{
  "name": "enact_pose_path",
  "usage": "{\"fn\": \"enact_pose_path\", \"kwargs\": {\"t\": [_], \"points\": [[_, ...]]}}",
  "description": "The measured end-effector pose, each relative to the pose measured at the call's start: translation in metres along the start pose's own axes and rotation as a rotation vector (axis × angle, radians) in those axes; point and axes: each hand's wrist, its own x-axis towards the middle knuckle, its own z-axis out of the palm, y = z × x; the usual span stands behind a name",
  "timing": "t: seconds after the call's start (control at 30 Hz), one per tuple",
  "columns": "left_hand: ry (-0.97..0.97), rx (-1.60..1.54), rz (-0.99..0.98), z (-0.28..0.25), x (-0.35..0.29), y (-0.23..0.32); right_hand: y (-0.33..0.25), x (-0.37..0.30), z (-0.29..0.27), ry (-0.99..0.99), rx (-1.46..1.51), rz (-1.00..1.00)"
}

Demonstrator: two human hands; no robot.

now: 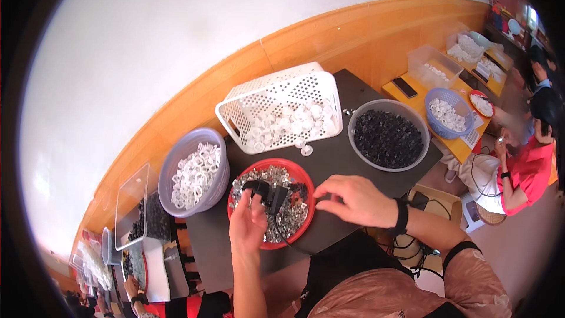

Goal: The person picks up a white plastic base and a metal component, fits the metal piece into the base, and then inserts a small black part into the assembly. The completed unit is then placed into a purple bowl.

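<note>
Above the left part of a red round tray (310, 191) is my left hand (248, 224), its fingers bent around a black device (256, 187). A thin dark cord runs from the device over the tray's near rim toward my lap. Exactly how the fingers sit on it is partly hidden. Many small shiny metal pieces (288, 224) fill the tray, with some small dark pieces among them. Just off the tray's right rim, my right hand (356, 200) has its thumb and forefinger bent and apart, with nothing visible between them.
Behind the tray lies a tipped white perforated basket (235, 106) of white plastic parts. A purple-grey basin (170, 159) of white rings stands left; a grey basin (359, 156) of black pieces stands right. Cables (394, 247) hang below the dark table (329, 171). A person (529, 168) in red sits far right.
</note>
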Motion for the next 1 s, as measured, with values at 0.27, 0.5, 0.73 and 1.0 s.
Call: {"fn": "enact_pose_path", "kwargs": {"t": [0.27,0.5,0.73,1.0], "points": [[-0.158,0.533,0.428,0.085,-0.079,-0.063,-0.041,0.012,0.026,0.319,-0.066,-0.299],[-0.179,0.594,0.619,0.077,-0.099,-0.1,-0.049,-0.004,0.044,0.365,0.043,-0.356],[-0.243,0.324,0.572,0.085,-0.098,-0.119,-0.042,-0.008,0.044,0.362,-0.173,-0.328],[-0.099,0.73,0.655,0.064,-0.082,-0.125,-0.052,-0.025,0.038,0.367,-0.175,-0.355]]}}
